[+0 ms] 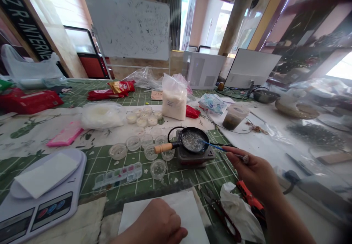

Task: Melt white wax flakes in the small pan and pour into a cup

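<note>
My right hand (251, 170) pinches a thin blue stick (216, 145). The stick's far end reaches into a small black frying pan (194, 140) holding clear liquid with whitish bits. The pan has a wooden handle (164, 148) pointing left and rests on a small dark hot plate (192, 159). My left hand (159, 220) lies curled in a loose fist on a white sheet of paper (187, 207); nothing shows in its fingers. Left of the pan stand several small clear cups (158, 168). A clear compartment box (119, 175) with coloured bits lies in front of them.
A kitchen scale (63, 196) with folded paper on it stands at left. Scissors (220, 209), crumpled tissue (235, 203) and a red-handled tool (249, 196) lie near my right forearm. Farther back are a bag of white granules (174, 104), several filled cups (142, 121) and a plastic cup (233, 117).
</note>
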`<state>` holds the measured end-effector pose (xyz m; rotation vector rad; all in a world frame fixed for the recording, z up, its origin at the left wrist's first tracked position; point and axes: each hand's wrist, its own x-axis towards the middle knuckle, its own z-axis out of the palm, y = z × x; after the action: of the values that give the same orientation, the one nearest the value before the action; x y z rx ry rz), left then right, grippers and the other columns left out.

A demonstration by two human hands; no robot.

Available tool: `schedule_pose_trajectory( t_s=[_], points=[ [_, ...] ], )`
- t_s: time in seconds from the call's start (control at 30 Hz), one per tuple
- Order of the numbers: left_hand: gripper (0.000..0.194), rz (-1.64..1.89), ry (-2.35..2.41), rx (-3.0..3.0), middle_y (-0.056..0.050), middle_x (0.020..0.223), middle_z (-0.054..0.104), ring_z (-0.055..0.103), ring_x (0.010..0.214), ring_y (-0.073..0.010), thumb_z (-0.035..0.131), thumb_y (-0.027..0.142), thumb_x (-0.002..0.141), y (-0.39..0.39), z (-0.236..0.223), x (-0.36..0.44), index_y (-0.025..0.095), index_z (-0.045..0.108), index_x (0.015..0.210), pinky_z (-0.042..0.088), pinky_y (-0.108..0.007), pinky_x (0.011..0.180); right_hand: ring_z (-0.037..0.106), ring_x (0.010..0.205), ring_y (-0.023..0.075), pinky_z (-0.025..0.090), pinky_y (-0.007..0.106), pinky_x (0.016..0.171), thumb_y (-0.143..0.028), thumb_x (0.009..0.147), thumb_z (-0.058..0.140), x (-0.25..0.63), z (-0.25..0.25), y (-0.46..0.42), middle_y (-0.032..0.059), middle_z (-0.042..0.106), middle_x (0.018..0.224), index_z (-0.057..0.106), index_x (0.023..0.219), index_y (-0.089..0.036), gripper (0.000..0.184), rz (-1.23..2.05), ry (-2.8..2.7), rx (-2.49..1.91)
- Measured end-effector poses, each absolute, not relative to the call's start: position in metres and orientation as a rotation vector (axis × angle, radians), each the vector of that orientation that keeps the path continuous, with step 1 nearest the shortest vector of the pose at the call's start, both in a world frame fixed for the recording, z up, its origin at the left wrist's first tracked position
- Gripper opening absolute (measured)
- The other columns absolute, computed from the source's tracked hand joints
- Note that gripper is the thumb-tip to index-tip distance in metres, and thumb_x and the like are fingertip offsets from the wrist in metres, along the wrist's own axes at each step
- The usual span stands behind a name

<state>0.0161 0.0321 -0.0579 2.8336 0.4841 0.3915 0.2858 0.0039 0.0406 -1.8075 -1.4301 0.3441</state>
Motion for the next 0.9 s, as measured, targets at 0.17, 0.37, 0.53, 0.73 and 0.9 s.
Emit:
schedule_pose_trajectory(
  t_s=[0.17, 0.37, 0.53, 0.73, 0.9],
  points=[
    [0.024, 0.401, 0.481, 2.842, 0.002, 0.059, 0.062, 0.054, 0.051, -0.0145, 0.058, 0.022, 0.085, 0.032, -0.059, 0.016, 0.018, 0.052, 0.062, 0.028, -0.030, 0.052, 0.032, 0.041, 0.0094, 0.027, 0.022, 0.039, -0.050, 0.082, 0.058, 0.283, 0.041, 0.003, -0.0047, 0.039, 0.045, 0.076, 0.096, -0.017, 0.040, 0.315, -1.316, -1.800],
    [0.025, 0.400, 0.475, 2.845, 0.001, 0.058, 0.062, 0.053, 0.050, -0.0147, 0.057, 0.022, 0.086, 0.033, -0.058, 0.016, 0.019, 0.052, 0.061, 0.027, -0.030, 0.051, 0.036, 0.041, 0.0099, 0.029, 0.022, 0.040, -0.049, 0.082, 0.058, 0.283, 0.037, 0.007, -0.0027, 0.046, 0.045, 0.077, 0.096, -0.018, 0.040, 0.368, -1.399, -1.731],
    [0.026, 0.428, 0.455, 2.851, 0.001, 0.057, 0.061, 0.053, 0.049, -0.0147, 0.056, 0.023, 0.086, 0.034, -0.058, 0.017, 0.019, 0.051, 0.061, 0.025, -0.031, 0.050, 0.036, 0.041, 0.0102, 0.029, 0.022, 0.039, -0.048, 0.083, 0.058, 0.281, 0.029, 0.016, -0.0026, 0.047, 0.045, 0.075, 0.108, -0.017, 0.044, 0.333, -1.323, -1.792],
    [0.025, 0.460, 0.459, 2.845, 0.001, 0.057, 0.061, 0.052, 0.048, -0.0142, 0.057, 0.023, 0.085, 0.034, -0.060, 0.018, 0.018, 0.052, 0.061, 0.025, -0.031, 0.050, 0.037, 0.040, 0.0099, 0.030, 0.022, 0.040, -0.052, 0.082, 0.059, 0.284, 0.025, 0.019, -0.0045, 0.042, 0.044, 0.074, 0.109, -0.015, 0.048, 0.474, -1.229, -1.757],
    [0.026, 0.412, 0.461, 2.844, 0.002, 0.057, 0.061, 0.053, 0.049, -0.0143, 0.059, 0.024, 0.085, 0.032, -0.059, 0.016, 0.019, 0.051, 0.060, 0.025, -0.032, 0.050, 0.038, 0.040, 0.0094, 0.031, 0.022, 0.041, -0.051, 0.083, 0.056, 0.280, 0.022, 0.021, -0.0060, 0.041, 0.044, 0.069, 0.118, -0.015, 0.052, 0.663, -1.346, -1.678]
  ],
)
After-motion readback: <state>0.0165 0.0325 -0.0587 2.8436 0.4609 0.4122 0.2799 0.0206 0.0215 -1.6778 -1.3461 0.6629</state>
